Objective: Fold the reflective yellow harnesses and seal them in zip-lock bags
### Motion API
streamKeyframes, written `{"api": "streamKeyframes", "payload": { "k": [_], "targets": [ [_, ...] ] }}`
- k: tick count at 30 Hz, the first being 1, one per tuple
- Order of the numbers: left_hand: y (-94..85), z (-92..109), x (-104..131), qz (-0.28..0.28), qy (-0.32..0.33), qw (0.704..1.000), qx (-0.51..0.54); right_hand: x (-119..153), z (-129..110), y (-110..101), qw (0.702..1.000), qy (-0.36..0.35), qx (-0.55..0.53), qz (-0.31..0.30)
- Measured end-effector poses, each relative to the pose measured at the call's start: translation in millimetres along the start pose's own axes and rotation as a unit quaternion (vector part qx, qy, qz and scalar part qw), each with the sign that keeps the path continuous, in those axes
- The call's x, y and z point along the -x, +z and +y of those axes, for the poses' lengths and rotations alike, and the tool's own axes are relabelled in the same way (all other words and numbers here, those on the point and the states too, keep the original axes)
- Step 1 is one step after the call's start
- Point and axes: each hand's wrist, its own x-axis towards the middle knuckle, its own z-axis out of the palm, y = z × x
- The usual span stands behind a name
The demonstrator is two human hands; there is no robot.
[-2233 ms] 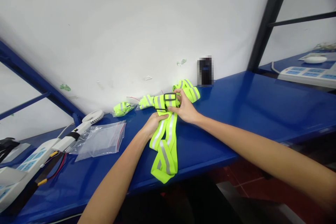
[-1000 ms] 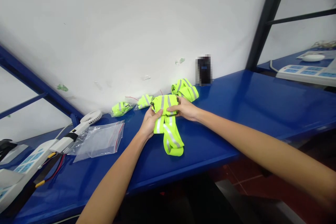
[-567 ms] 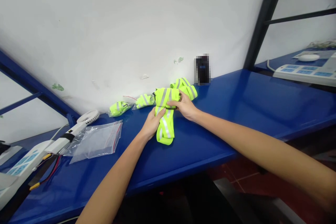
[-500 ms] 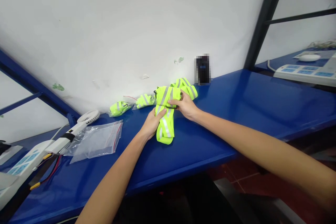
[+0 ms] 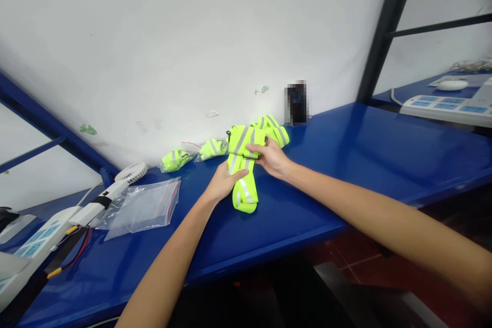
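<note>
We hold the yellow strap (image 5: pixel 239 136) above the blue surface (image 5: pixel 365 159), nearer its back edge. Our right hand (image 5: pixel 272 156) grips the folded top, thumb in front; our left hand (image 5: pixel 223 180) is closed on the band below, loop end toward the front edge. Along the back edge: second strap (image 5: pixel 282 135), two bagged straps (image 5: pixel 175 160); plastic bags (image 5: pixel 144 207) further left, by the fan (image 5: pixel 131 172)

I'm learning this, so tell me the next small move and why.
Perhaps wrap the loose tail over the folded bundle: the tail trails below, held by the left hand, while the right hand grips the bundle.
</note>
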Motion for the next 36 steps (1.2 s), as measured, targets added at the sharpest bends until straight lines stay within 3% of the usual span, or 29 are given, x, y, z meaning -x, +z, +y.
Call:
{"api": "streamKeyframes", "payload": {
  "k": [4,8,11,16,20,23,28,36],
  "targets": [
    [0.1,3.6,1.3,-0.013,-0.021,0.999,0.037,-1.9,-0.9,-1.7,1.000,-0.017,0.002,-0.004],
    [2.2,-5.7,-3.2,0.034,-0.038,0.993,0.106,-7.2,-2.5,-6.7,0.999,-0.037,0.015,0.008],
    [4.8,-9.8,-4.6,0.071,-0.005,0.990,0.124,-9.4,-4.9,-8.3,0.999,-0.044,0.020,0.015],
    [6.1,-0.4,2.4,0.057,0.076,0.989,0.117,-7.1,-10.9,-4.3,0.999,-0.049,0.012,-0.001],
    [4.2,2.8,5.5,0.094,0.089,0.988,0.089,-5.0,-12.7,-2.8,0.998,-0.048,0.006,-0.030],
    [6.2,2.3,4.3,0.076,0.054,0.988,0.121,-5.3,-12.7,-4.1,0.998,-0.052,0.001,-0.031],
    [9.8,5.4,1.5,-0.041,-0.085,0.962,0.255,-8.2,-14.4,-6.4,0.996,-0.081,0.022,-0.015],
    [5.5,3.6,2.0,0.000,-0.128,0.978,0.167,-9.9,-12.4,-8.5,0.996,-0.085,0.016,-0.013]
  ]
}}
